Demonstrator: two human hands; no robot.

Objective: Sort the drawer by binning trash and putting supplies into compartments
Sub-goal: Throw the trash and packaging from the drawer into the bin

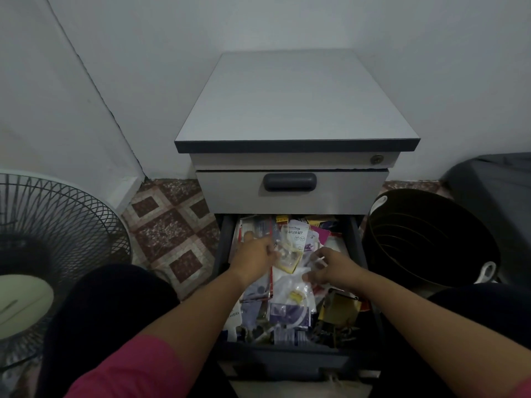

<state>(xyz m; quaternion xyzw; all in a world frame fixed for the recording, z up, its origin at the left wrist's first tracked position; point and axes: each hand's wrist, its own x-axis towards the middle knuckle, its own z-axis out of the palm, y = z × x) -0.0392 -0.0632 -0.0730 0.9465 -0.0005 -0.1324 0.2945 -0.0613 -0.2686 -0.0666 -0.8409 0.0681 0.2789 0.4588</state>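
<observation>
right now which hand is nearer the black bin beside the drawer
Right. The right hand is over the right side of the open drawer, the side next to the black bin. The left hand is further left, holding a clear packet.

This is looking like a corner of a home or small home office. A grey pedestal cabinet (296, 133) with a keyed lock (376, 159) is standing against a plain white wall (258, 24), on a patterned tile floor (172, 225). A household fan (51, 239) is sitting at the left, a dark round bin (431, 239) at the right, and the open drawer (224, 254) is overflowing with packaged stationery (296, 237).
</observation>
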